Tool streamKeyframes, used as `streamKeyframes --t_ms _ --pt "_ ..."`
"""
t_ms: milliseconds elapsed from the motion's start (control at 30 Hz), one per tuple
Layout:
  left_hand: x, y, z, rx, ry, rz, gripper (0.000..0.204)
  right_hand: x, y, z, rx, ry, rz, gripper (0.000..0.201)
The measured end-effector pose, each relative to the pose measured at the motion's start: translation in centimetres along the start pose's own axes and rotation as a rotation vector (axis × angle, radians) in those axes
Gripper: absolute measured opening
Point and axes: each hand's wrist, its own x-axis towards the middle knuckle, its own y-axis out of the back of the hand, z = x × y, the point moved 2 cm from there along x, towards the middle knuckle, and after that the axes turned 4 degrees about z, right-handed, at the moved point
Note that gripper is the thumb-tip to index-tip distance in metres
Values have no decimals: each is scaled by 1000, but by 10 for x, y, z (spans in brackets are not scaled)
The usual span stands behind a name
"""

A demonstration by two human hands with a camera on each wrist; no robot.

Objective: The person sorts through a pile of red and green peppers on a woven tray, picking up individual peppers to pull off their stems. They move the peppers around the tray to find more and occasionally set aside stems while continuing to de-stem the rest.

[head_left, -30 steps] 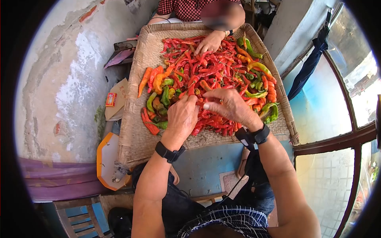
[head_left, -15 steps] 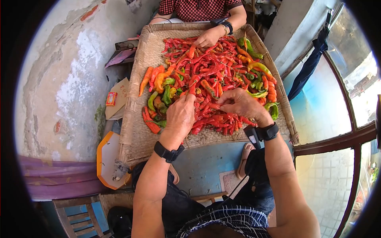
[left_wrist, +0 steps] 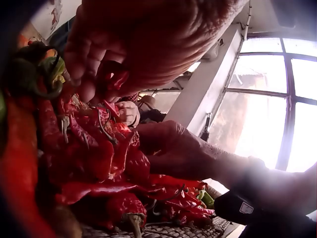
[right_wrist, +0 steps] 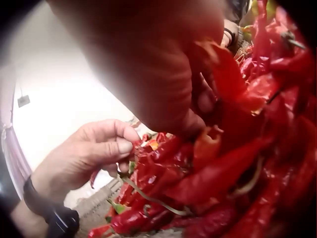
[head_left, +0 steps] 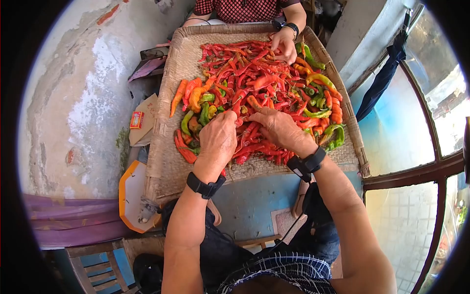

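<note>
A heap of red chili peppers (head_left: 267, 81) covers the middle of a woven tray (head_left: 159, 157). My left hand (head_left: 219, 138) is at the heap's near left, its fingers curled round a red chili pepper (left_wrist: 117, 79); part of that pepper shows inside the fingers in the left wrist view. Close beside it, my right hand (head_left: 284, 130) reaches leftward into the peppers, fingers pointing at the left hand's fingertips. In the right wrist view, its fingertips dip among red peppers (right_wrist: 218, 168) and are partly hidden, so I cannot tell whether it pinches one.
Another person's hand (head_left: 285, 45) is over the far right of the heap. Green and orange peppers lie at both sides, among them a green one (head_left: 338, 137). An orange-rimmed tray (head_left: 128, 201) stands at left, near a small red box (head_left: 137, 120). A window (head_left: 399, 132) borders the right.
My right hand moved right, then came back left toward my left hand. The left hand shifted slightly and stays curled. The other person's hand lifted from the heap and moved right.
</note>
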Motion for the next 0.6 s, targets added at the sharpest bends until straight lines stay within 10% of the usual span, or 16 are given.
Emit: streamKeyframes --t_ms 233,400,600 --pt "2 6 -10 -3 83 25 15 0 9 2 -154 -61 46 16" --pt "3 10 -13 -101 49 140 23 -4 39 13 288 -217 248 13" --pt "6 2 4 -260 0 128 33 -11 53 16 781 -520 77 11"
